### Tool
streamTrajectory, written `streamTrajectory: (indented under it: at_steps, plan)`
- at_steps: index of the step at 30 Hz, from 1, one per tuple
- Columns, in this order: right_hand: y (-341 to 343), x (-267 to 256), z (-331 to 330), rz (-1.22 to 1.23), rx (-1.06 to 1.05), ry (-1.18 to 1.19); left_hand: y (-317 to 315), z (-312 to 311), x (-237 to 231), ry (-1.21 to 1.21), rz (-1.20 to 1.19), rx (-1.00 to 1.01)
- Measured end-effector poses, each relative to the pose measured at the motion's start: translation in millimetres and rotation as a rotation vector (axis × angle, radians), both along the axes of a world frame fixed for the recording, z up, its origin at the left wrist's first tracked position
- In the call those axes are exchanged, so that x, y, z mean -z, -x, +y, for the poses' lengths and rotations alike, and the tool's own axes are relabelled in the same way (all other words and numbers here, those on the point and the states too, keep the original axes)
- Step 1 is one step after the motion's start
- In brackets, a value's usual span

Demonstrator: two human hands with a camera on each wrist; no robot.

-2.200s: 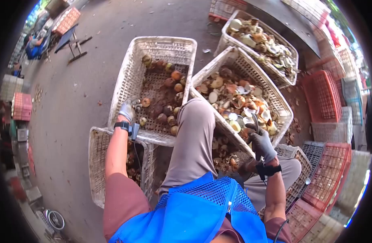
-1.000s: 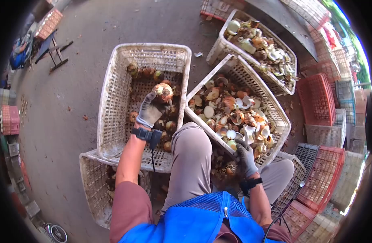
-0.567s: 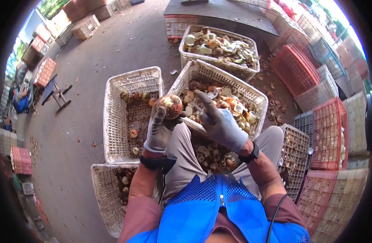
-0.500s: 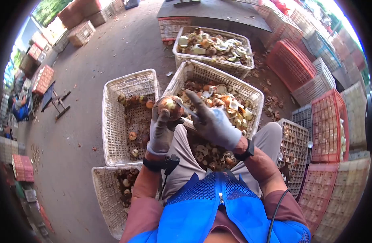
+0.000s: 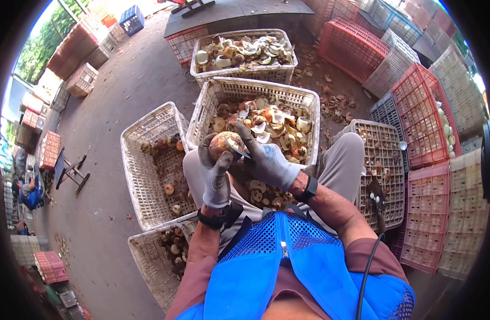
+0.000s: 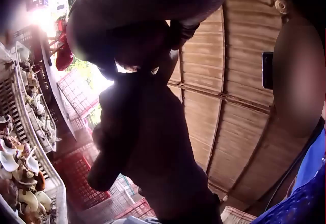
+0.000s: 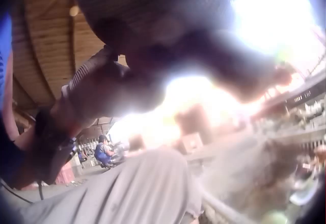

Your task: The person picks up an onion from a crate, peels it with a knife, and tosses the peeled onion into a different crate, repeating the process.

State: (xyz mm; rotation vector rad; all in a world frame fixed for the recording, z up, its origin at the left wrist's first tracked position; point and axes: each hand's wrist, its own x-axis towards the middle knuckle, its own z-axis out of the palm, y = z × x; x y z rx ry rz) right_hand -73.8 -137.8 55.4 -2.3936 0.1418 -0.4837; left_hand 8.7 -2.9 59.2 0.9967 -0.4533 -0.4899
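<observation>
My gloved left hand (image 5: 215, 178) holds a round onion (image 5: 222, 144) with brown, patchy skin, up over my lap in the head view. In my gloved right hand (image 5: 272, 166) is a small knife, its blade (image 5: 241, 152) lying against the near right side of the onion. The knife's handle is hidden in the fist. Both wrist views are dark and backlit, with the hands only as silhouettes. Below the hands, a white crate (image 5: 314, 114) holds onion peels and pale layers. Left of it, another white crate (image 5: 129, 160) has several whole onions on its floor.
Beyond the peel crate stands another white crate (image 5: 245, 73) full of peelings. A crate (image 5: 143, 256) with dark onions sits at my left. Red crates (image 5: 357, 48) and other stacked crates line the right. A folding stool (image 5: 69, 169) and a seated person are far left.
My left hand has lifted the onion from the left crate to in front of me. My right hand has brought the knife from the peel crate to the onion. The head view has turned.
</observation>
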Motion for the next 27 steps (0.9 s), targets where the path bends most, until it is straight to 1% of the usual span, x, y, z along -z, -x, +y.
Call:
streamTrajectory:
  at_steps: [3,4,7,8,11,12,15,16,18,19,20,23,24,27]
  plan:
    - [7,21,-3,-0.117,0.03,0.026,2,-5,15,-0.061,-0.079,0.01]
    - [7,25,-5,-0.016,0.061,0.026,0,-6,19,-0.085,-0.071,0.013]
    - [2,31,-14,-0.115,0.021,0.092,-7,-9,22,-0.069,-0.078,0.078]
    - [0,34,-15,-0.044,0.027,0.146,-6,-8,20,-0.042,-0.026,0.122]
    - [-7,22,-7,0.151,0.108,0.155,-12,-11,30,-0.113,-0.125,0.002]
    - [-10,14,-5,0.259,0.078,0.012,-17,-14,34,-0.153,-0.196,-0.048]
    - [-9,17,-4,0.219,0.085,0.037,-21,-7,36,-0.149,-0.15,0.038]
    - [-12,26,-6,0.16,0.101,0.039,-19,-5,35,-0.1,0.034,0.14]
    - [-13,55,-18,-0.047,0.08,0.107,-18,-3,40,0.008,0.134,0.264]
    - [-11,44,-18,-0.144,0.066,0.14,-17,-2,48,0.061,0.191,0.323]
    - [-3,33,-16,0.167,0.069,0.067,-21,-1,64,0.03,0.251,0.319]
    - [-2,57,-8,-0.01,0.048,-0.428,-24,-7,69,-0.045,0.14,0.288]
    - [-2,53,-4,-0.088,0.042,-0.61,-23,-9,65,-0.08,0.105,0.279]
    - [-2,43,8,-0.129,0.019,-1.703,-23,-14,61,-0.045,0.122,0.317]
